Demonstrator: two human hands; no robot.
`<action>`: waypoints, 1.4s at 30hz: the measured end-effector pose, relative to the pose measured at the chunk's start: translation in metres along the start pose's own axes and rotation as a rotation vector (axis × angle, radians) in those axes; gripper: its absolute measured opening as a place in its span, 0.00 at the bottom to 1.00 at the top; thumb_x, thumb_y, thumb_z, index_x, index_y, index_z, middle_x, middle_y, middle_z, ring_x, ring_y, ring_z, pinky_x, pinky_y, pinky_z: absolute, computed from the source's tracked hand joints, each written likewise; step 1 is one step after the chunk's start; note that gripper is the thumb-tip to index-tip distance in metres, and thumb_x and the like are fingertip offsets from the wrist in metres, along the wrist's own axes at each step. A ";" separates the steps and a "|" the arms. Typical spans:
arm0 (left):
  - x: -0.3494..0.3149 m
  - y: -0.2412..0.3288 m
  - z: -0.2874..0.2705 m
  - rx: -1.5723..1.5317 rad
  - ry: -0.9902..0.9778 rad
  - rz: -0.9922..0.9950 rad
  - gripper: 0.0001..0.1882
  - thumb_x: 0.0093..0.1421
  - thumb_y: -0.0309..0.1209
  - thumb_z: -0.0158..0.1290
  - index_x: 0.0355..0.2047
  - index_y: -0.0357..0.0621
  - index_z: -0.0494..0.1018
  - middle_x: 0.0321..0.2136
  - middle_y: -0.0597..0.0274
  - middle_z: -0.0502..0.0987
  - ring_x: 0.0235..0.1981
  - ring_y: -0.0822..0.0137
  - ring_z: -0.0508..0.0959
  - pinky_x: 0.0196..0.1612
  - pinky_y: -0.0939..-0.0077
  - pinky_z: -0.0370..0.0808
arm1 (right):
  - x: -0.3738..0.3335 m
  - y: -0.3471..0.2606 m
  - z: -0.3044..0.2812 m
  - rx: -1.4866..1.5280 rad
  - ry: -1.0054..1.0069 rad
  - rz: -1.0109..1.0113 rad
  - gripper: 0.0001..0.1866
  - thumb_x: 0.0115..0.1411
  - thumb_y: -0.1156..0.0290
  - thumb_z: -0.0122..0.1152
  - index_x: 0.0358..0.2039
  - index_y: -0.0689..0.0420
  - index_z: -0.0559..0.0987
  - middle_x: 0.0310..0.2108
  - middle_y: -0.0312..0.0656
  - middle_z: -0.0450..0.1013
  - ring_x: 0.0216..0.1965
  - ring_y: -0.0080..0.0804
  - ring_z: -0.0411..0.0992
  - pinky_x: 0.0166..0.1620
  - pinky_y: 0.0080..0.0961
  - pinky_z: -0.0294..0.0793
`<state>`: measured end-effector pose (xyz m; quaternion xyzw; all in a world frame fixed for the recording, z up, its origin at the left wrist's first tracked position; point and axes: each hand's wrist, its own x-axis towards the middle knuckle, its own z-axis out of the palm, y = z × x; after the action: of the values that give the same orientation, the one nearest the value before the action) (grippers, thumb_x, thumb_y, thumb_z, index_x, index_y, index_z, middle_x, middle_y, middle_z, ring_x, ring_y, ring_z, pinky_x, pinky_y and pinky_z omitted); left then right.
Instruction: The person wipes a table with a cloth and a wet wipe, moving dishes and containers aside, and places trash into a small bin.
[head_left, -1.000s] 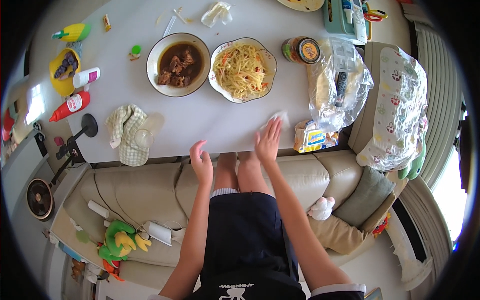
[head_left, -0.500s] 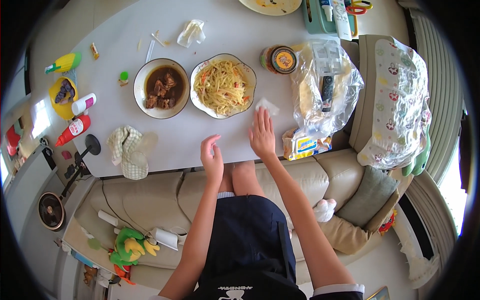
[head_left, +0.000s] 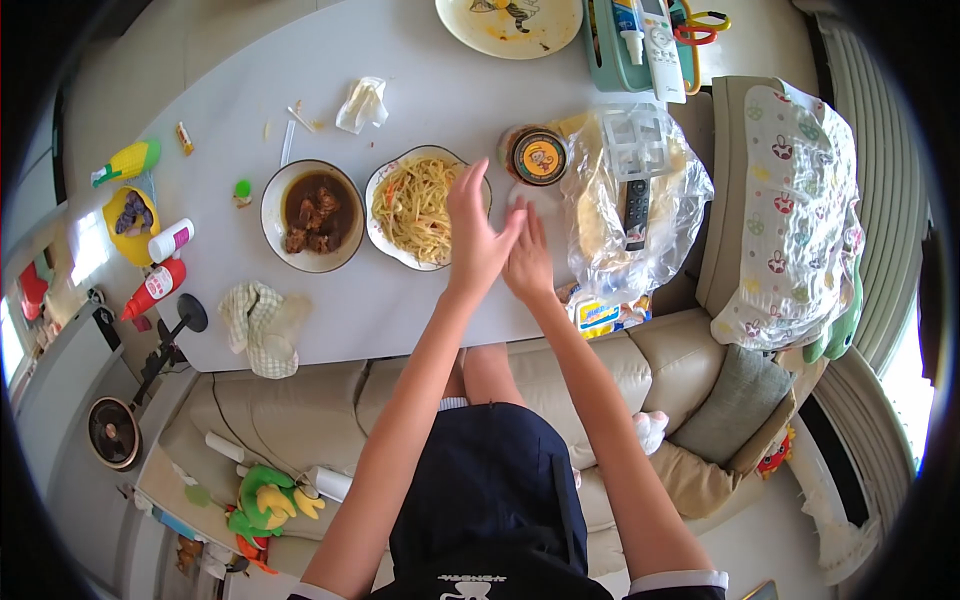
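My left hand (head_left: 478,240) is raised over the right rim of a scalloped bowl of shredded vegetables (head_left: 415,208), its fingers and thumb apart and holding nothing. Right beside it, my right hand (head_left: 530,262) lies palm down on the white table, fingers stretched forward. Its fingertips are at a crumpled white tissue (head_left: 528,194), partly hidden, just in front of a lidded jar (head_left: 537,156). The left thumb tip comes close to the right fingers; whether they touch I cannot tell. A round bowl of meat in brown sauce (head_left: 313,215) stands left of the vegetables.
Right of my hands lie a clear plastic bag (head_left: 600,225) with a black remote (head_left: 637,215) on it and a yellow-blue snack packet (head_left: 603,314). Farther off are a plate (head_left: 510,40) and a teal caddy (head_left: 605,60). A checked cloth (head_left: 262,330) lies front left.
My left hand has moved forward and right, from the table's near edge to beside the right hand. The right hand still lies by the tissue. The view has shifted slightly.
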<state>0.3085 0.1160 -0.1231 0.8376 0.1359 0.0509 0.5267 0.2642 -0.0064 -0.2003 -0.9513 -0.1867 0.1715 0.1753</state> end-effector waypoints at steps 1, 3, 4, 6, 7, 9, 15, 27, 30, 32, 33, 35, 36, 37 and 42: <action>0.011 0.006 0.009 0.027 -0.031 0.040 0.42 0.41 0.28 0.61 0.55 0.42 0.51 0.52 0.49 0.57 0.53 0.53 0.57 0.55 0.62 0.56 | -0.014 0.002 -0.002 0.019 -0.067 -0.059 0.30 0.53 0.69 0.44 0.57 0.64 0.52 0.60 0.48 0.45 0.61 0.46 0.42 0.60 0.39 0.46; 0.027 0.012 0.022 0.125 -0.095 0.041 0.46 0.38 0.29 0.63 0.56 0.43 0.48 0.53 0.47 0.54 0.54 0.49 0.56 0.56 0.59 0.54 | -0.035 0.004 -0.005 0.021 -0.107 -0.048 0.30 0.53 0.69 0.44 0.57 0.63 0.52 0.60 0.48 0.45 0.61 0.45 0.43 0.60 0.38 0.46; 0.033 0.010 0.028 0.166 -0.102 0.053 0.46 0.37 0.29 0.63 0.55 0.42 0.49 0.54 0.46 0.53 0.54 0.48 0.56 0.56 0.58 0.55 | -0.040 0.004 -0.008 0.027 -0.145 -0.045 0.31 0.53 0.70 0.44 0.57 0.63 0.52 0.60 0.48 0.45 0.61 0.44 0.43 0.60 0.38 0.46; 0.046 0.002 0.036 0.167 -0.085 0.123 0.45 0.36 0.28 0.63 0.54 0.42 0.50 0.53 0.46 0.54 0.54 0.46 0.57 0.54 0.58 0.58 | -0.039 0.003 -0.008 0.021 -0.134 -0.003 0.31 0.53 0.70 0.44 0.57 0.63 0.52 0.60 0.47 0.45 0.62 0.43 0.42 0.60 0.37 0.46; 0.049 -0.002 0.038 0.170 -0.068 0.187 0.44 0.35 0.28 0.63 0.52 0.42 0.52 0.53 0.45 0.54 0.53 0.45 0.58 0.53 0.58 0.61 | -0.035 0.001 -0.006 0.032 -0.086 0.037 0.31 0.53 0.69 0.43 0.57 0.62 0.51 0.60 0.48 0.45 0.62 0.43 0.42 0.61 0.37 0.45; 0.053 -0.008 0.042 0.106 -0.115 0.158 0.43 0.35 0.28 0.63 0.51 0.42 0.53 0.53 0.46 0.55 0.52 0.47 0.60 0.51 0.60 0.63 | -0.021 0.002 -0.002 0.038 -0.035 0.109 0.31 0.54 0.69 0.42 0.58 0.63 0.50 0.60 0.49 0.44 0.62 0.44 0.40 0.61 0.38 0.42; 0.058 -0.004 0.015 -0.097 -0.012 -0.048 0.40 0.35 0.32 0.65 0.48 0.37 0.57 0.38 0.50 0.71 0.42 0.57 0.72 0.45 0.70 0.69 | 0.028 -0.008 -0.001 0.088 0.004 0.153 0.30 0.56 0.68 0.40 0.57 0.65 0.49 0.60 0.53 0.40 0.62 0.46 0.37 0.61 0.39 0.40; -0.012 0.033 -0.108 -0.196 0.219 -0.137 0.48 0.37 0.35 0.64 0.53 0.40 0.45 0.50 0.48 0.57 0.51 0.58 0.61 0.54 0.64 0.60 | 0.162 0.004 -0.026 0.186 0.321 0.148 0.24 0.54 0.74 0.41 0.53 0.67 0.59 0.59 0.54 0.45 0.60 0.50 0.45 0.60 0.35 0.49; -0.043 0.034 -0.120 -0.172 0.236 -0.253 0.47 0.34 0.32 0.64 0.51 0.39 0.46 0.49 0.45 0.59 0.50 0.56 0.63 0.53 0.63 0.61 | 0.172 -0.025 -0.019 0.267 0.214 0.051 0.23 0.54 0.74 0.41 0.52 0.67 0.61 0.59 0.52 0.45 0.60 0.46 0.46 0.60 0.32 0.50; -0.056 0.028 -0.120 -0.227 0.255 -0.233 0.47 0.33 0.31 0.64 0.51 0.38 0.47 0.49 0.44 0.59 0.50 0.56 0.63 0.53 0.63 0.61 | 0.169 -0.058 -0.015 0.211 0.062 -0.123 0.23 0.54 0.68 0.41 0.50 0.66 0.64 0.60 0.45 0.47 0.61 0.37 0.46 0.60 0.28 0.51; -0.062 0.028 -0.120 -0.234 0.236 -0.250 0.47 0.33 0.31 0.64 0.50 0.38 0.47 0.50 0.44 0.59 0.50 0.56 0.63 0.53 0.63 0.61 | 0.171 -0.066 -0.011 0.209 0.043 -0.160 0.24 0.54 0.70 0.41 0.52 0.65 0.62 0.60 0.45 0.46 0.61 0.36 0.44 0.60 0.28 0.50; -0.069 0.028 -0.118 -0.270 0.207 -0.271 0.47 0.31 0.29 0.65 0.50 0.39 0.48 0.50 0.43 0.59 0.50 0.57 0.64 0.53 0.64 0.61 | 0.172 -0.068 -0.011 0.203 0.021 -0.200 0.25 0.54 0.72 0.41 0.54 0.63 0.59 0.60 0.44 0.45 0.62 0.36 0.42 0.60 0.28 0.50; -0.071 0.028 -0.119 -0.270 0.214 -0.274 0.47 0.31 0.29 0.65 0.50 0.39 0.48 0.50 0.43 0.59 0.50 0.57 0.64 0.53 0.64 0.61 | 0.172 -0.067 -0.015 0.191 0.002 -0.188 0.25 0.55 0.72 0.40 0.54 0.64 0.58 0.60 0.45 0.45 0.62 0.36 0.42 0.60 0.28 0.50; -0.072 0.029 -0.119 -0.281 0.203 -0.265 0.47 0.31 0.29 0.65 0.50 0.39 0.49 0.50 0.44 0.59 0.50 0.57 0.64 0.53 0.64 0.61 | 0.172 -0.064 -0.019 0.179 -0.016 -0.176 0.24 0.56 0.71 0.39 0.54 0.64 0.58 0.60 0.45 0.45 0.62 0.36 0.42 0.60 0.27 0.49; -0.074 0.033 -0.116 -0.359 0.201 -0.244 0.47 0.32 0.30 0.66 0.50 0.39 0.49 0.50 0.44 0.60 0.49 0.57 0.65 0.52 0.65 0.64 | 0.158 -0.019 -0.023 0.240 0.308 0.286 0.24 0.57 0.68 0.38 0.52 0.69 0.59 0.60 0.52 0.44 0.62 0.44 0.41 0.61 0.31 0.45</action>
<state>0.2171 0.1830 -0.0381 0.6985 0.2765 0.0933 0.6534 0.4054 0.0698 -0.2132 -0.9554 0.0007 0.0684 0.2873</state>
